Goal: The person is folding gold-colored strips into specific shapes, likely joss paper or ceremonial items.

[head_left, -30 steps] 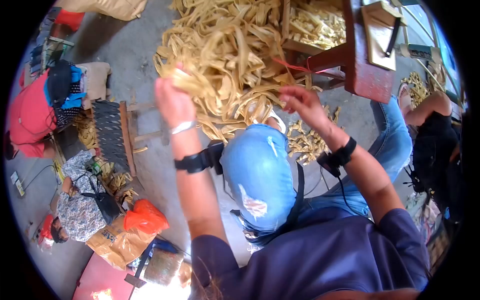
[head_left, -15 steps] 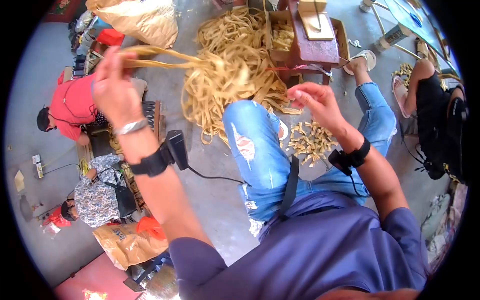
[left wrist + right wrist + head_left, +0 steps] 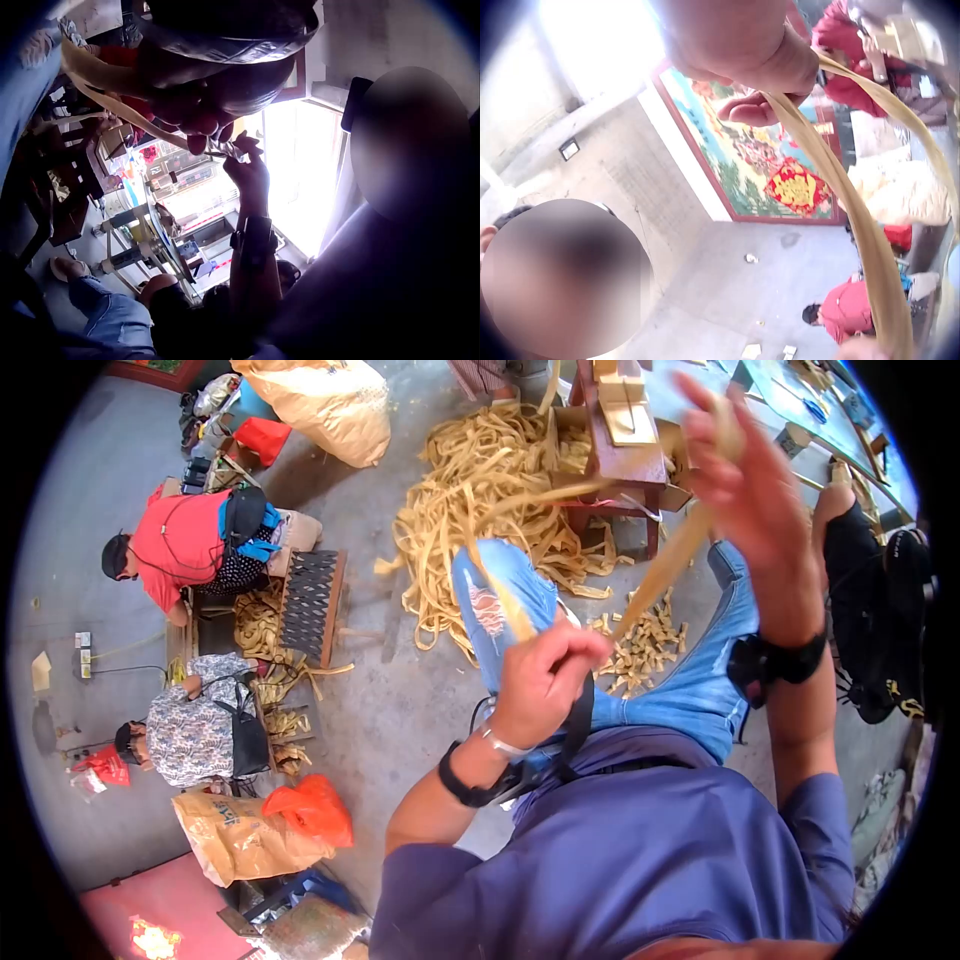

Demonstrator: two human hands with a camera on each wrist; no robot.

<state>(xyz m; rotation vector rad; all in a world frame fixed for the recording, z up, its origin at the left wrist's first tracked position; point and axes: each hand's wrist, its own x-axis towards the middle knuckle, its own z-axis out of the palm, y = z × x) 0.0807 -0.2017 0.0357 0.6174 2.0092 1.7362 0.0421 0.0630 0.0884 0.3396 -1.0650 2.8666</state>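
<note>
A long, flat tan strip [image 3: 662,570] runs between the two hands, its plant-like material not certain. In front of the torso, the left hand [image 3: 545,682] pinches it with curled fingers. Raised high at the right, the blurred right hand [image 3: 755,510] grips the strip's other part. From that fist, in the right wrist view, the strip [image 3: 847,199] hangs down in a twisted band, with a second length looping off to the right. The left wrist view shows the left hand [image 3: 217,90] dark against bright light, a strip [image 3: 124,112] leading from its fingertips. Beyond the knee lies a tangled pile of similar strips [image 3: 450,490].
A reddish wooden bench [image 3: 625,460] stands past the pile. Short tan pieces [image 3: 645,650] lie on the floor beside the leg. Two people work at the left, near a slatted dark rack [image 3: 310,605]. A large tan sack [image 3: 325,405] stands at the back.
The left hand has come from the far left, drawing a strip from the pile, back to the torso. My right hand has risen up and right, and now grips the strip.
</note>
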